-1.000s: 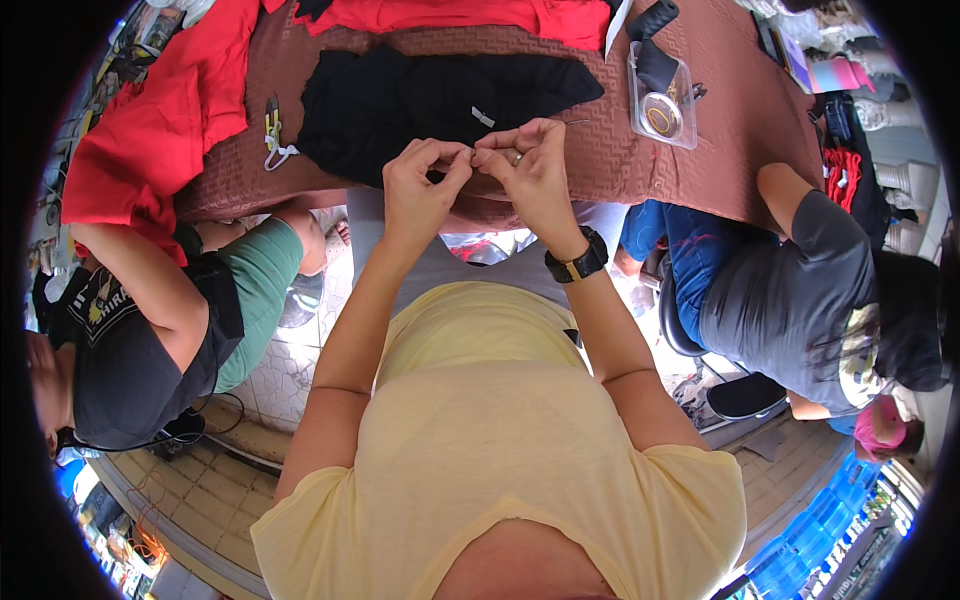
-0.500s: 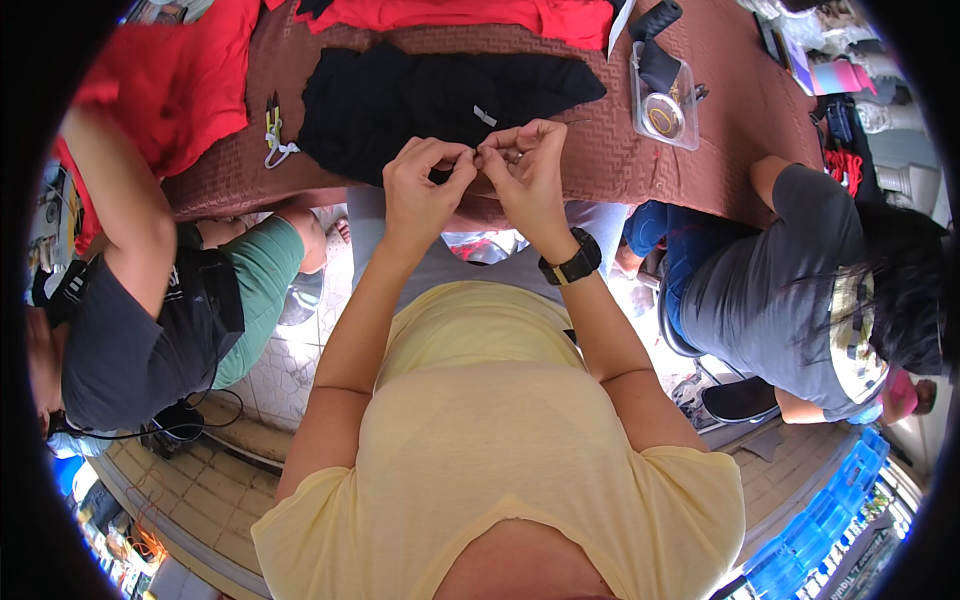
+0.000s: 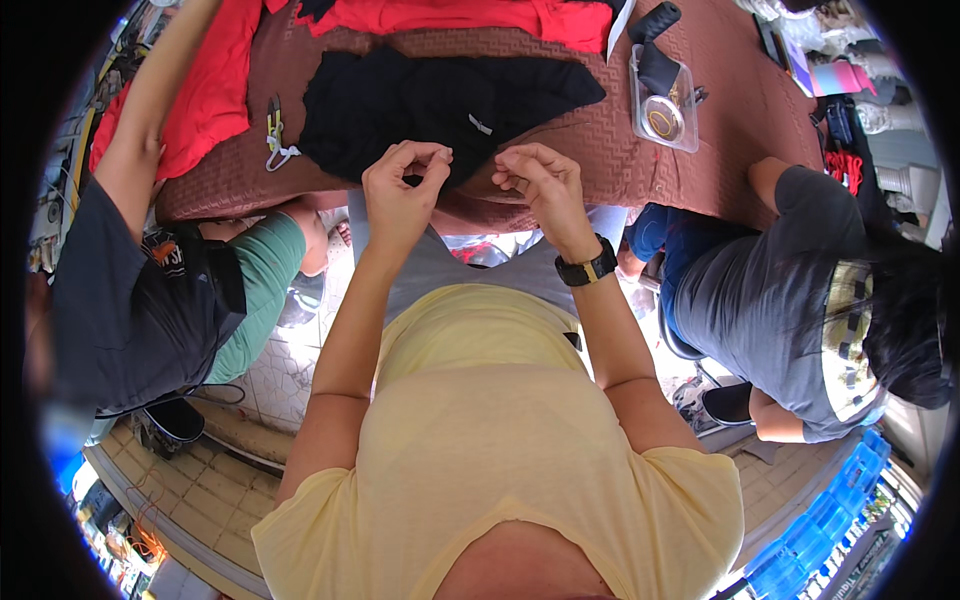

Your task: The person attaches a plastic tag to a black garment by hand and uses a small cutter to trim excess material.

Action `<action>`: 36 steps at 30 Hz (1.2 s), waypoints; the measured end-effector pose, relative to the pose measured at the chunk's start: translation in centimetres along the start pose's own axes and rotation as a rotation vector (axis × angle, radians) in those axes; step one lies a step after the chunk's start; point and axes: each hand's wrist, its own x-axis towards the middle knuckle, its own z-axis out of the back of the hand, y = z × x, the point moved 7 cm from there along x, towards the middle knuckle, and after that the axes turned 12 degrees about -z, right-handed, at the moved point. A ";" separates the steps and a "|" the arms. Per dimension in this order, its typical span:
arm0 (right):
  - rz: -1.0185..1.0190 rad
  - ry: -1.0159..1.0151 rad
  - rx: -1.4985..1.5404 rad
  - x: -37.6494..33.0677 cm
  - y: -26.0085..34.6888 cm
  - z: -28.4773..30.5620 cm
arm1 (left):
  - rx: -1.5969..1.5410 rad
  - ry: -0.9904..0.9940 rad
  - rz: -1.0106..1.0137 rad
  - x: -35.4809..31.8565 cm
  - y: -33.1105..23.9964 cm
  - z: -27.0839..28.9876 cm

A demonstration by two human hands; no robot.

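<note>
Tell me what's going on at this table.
A person in a yellow shirt holds both hands up over the near edge of a brown-covered table. The left hand and right hand are apart, fingertips pinched; anything between them is too fine to see. A black garment lies just beyond them. Two other people sit on either side.

This looks like a small garment or tailoring workshop. A long surface [image 3: 700, 150] covered with brown textured cloth carries a black garment [image 3: 440, 100] and red garments [image 3: 210, 90] spread flat, with a small pair of thread snips [image 3: 273, 125] and a clear plastic box [image 3: 665, 105] of small items beside them. Two other people sit close along its edge, on a tiled floor [image 3: 270, 380], with blue plastic crates [image 3: 840, 490] stacked nearby.
</note>
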 end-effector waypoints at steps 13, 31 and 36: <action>0.033 -0.170 -0.377 1.0 0.2 0.5 | 0.375 0.104 0.063 4.6 2.6 1.7; 0.132 -0.114 -0.241 1.4 3.0 1.6 | -0.266 0.340 0.279 4.5 5.7 -3.3; 0.130 -0.089 -0.209 1.4 3.7 1.4 | -0.382 0.500 0.315 3.7 2.3 -4.8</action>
